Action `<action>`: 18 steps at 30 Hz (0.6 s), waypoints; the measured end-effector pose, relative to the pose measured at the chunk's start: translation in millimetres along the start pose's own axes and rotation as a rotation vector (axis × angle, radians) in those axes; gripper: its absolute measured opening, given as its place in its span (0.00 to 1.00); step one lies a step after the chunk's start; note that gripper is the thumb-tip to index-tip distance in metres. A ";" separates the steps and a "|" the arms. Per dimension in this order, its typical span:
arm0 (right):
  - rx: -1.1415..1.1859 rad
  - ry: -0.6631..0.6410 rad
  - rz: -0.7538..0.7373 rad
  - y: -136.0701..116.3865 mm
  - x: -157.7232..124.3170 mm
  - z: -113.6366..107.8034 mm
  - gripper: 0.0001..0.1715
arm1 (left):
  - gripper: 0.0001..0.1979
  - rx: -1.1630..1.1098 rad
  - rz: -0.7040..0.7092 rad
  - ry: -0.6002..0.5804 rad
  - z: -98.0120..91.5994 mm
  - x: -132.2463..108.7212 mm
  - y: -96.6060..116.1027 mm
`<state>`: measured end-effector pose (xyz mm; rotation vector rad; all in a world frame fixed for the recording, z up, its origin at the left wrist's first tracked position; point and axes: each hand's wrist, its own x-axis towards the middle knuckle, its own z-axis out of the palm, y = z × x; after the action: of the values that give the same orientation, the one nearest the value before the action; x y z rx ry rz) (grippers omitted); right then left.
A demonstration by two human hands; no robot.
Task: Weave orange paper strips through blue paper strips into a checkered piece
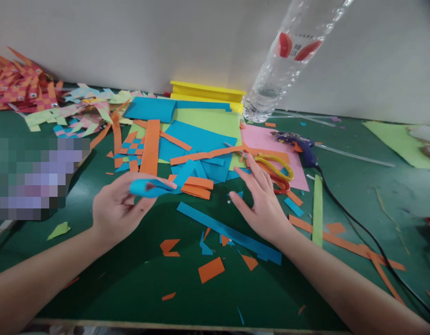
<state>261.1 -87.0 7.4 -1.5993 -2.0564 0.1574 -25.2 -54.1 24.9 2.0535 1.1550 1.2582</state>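
A blue paper strip [145, 187], bent into a loop, is pinched in my left hand [117, 207], its free end pointing up and right. My right hand [260, 200] has its fingers spread and holds nothing that I can see. Just beyond that hand lie scissors [278, 166] with yellow and red handles, their blades toward the paper pile. Below and between the hands a long flat blue strip [229, 231] rests on the table. Folded orange strips [197, 187] lie just past the looped strip.
Blue sheets [201, 139] are piled at the middle back. A tilted water bottle [285, 56] stands behind, near a glue gun [302, 146] whose cord runs right. Woven paper pieces [23, 86] heap up at back left. Orange scraps [211, 270] litter the green table [131, 288].
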 end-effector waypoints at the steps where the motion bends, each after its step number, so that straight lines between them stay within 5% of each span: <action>1: 0.021 0.008 -0.013 -0.8 0.3 -0.8 0.25 | 0.07 0.058 0.090 -0.004 0.3 1.5 1.5; 4: 0.061 0.032 -0.051 -1.8 1.2 -2.5 0.23 | 0.09 0.119 0.308 -0.087 2.5 6.0 6.3; 10: 0.102 0.015 -0.076 -2.8 2.4 -2.9 0.20 | 0.12 0.118 0.498 -0.220 3.1 7.3 6.1; 18: 0.139 -0.018 -0.097 -3.8 2.2 -4.4 0.20 | 0.11 0.227 0.533 -0.228 6.3 8.4 -2.4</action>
<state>259.6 -87.0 13.4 -1.4165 -2.0834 0.2744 -18.7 -45.5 24.3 2.7140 0.6918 1.1056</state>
